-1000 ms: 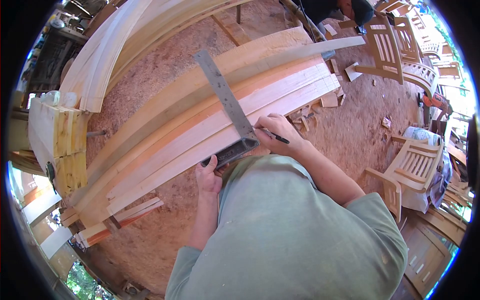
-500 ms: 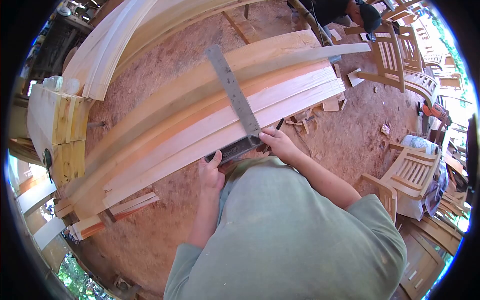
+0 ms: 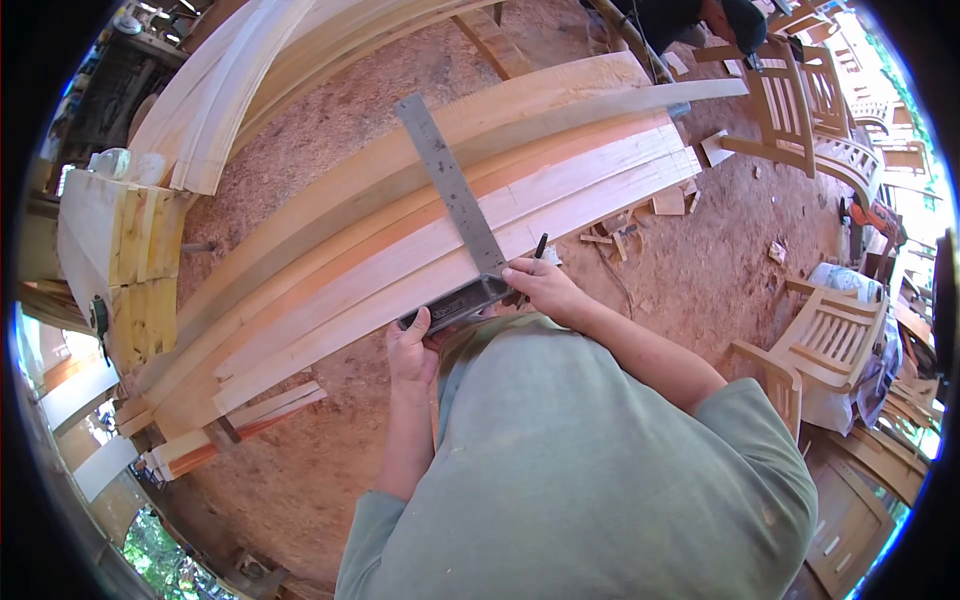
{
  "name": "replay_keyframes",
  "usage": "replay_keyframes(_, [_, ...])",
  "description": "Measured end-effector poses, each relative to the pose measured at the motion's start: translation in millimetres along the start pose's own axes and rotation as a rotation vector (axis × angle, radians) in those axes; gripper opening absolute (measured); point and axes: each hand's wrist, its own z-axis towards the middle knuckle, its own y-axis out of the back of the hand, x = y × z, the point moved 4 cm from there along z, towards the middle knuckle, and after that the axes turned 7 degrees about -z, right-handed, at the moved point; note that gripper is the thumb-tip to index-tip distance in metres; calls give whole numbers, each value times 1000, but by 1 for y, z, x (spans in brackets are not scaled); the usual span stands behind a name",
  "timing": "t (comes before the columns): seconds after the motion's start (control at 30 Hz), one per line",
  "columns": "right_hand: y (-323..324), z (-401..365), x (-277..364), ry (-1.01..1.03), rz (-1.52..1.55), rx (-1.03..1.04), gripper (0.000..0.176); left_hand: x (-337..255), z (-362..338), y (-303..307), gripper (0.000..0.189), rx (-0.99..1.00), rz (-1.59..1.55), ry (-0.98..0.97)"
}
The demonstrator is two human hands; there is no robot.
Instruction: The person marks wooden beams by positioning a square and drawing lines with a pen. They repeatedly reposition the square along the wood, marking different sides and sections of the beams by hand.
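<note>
Both grips are clasping the square [image 3: 456, 200], left hand [image 3: 409, 352] at seven o'clock; right hand's [image 3: 548, 288] pen [image 3: 541, 246] is pointing to one, previously four.

Green shirt [image 3: 600, 480] (faintly spotted), short sleeves [image 3: 755, 435]

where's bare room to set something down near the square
The pale boards lie bare on both sides of the square's blade. The ground is mostly open between the offcuts and the slatted chair. Crowded: the near edge, where left hand and right hand are at the square's black handle.
</note>
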Motion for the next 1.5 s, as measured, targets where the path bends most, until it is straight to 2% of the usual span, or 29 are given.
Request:
replay_keyframes(0.2, [-1, -3, 6, 7, -9, -47, 28, 0, 1, 1, 36, -8, -9, 15])
replay_keyframes(0.27, [0, -2, 4, -39, -44, -21, 30, 0, 1, 2, 36, -4, 13, 10])
replay_keyframes(0.47, [2, 3, -2, 37, -52, -35, 29, -1, 1, 2, 36, -3, -1, 12])
replay_keyframes(0.8, [3, 5, -4, -6, -92, -15, 30, -1, 2, 3, 37, 0, 0, 34])
replay_keyframes(0.9, [3, 6, -3, 64, -92, -7, 33, -2, 1, 2, 39, 2, 2, 25])
replay_keyframes(0.97, [5, -10, 24, 7, -498, -108, 38, -2, 0, 1, 37, -4, 4, 16])
replay_keyframes(1.0, [5, -15, 31, 8, -498, -104, 38, -1, 1, 3, 37, -6, 3, 13])
replay_keyframes(1.07, [8, -31, 56, 260, -1172, -263, 41, 1, 3, 9, 35, -11, 8, -2])
replay_keyframes(1.1, [7, -48, 74, 187, -929, -306, 39, 1, 1, 7, 35, -15, 7, -4])
replay_keyframes(1.13, [9, -50, 73, 187, -930, -303, 39, 0, 0, 4, 35, -27, -3, -10])
replay_keyframes(1.2, [14, -58, 80, 459, -760, -391, 30, 0, 0, 2, 34, -38, -13, -15])
replay_keyframes(1.23, [13, -62, 88, 595, -757, -401, 19, 0, 0, 3, 35, -47, -5, -12])
replay_keyframes(1.27, [15, -59, 87, 595, -757, -401, 19, 1, 1, 4, 35, -55, 5, -10])
replay_keyframes(1.33, [11, -56, 87, 873, -919, -352, 25, 1, 2, 4, 35, -50, 6, -6])
replay_keyframes(1.5, [7, -46, 82, 774, -933, -327, 25, 2, 2, 5, 36, -55, -5, -11])
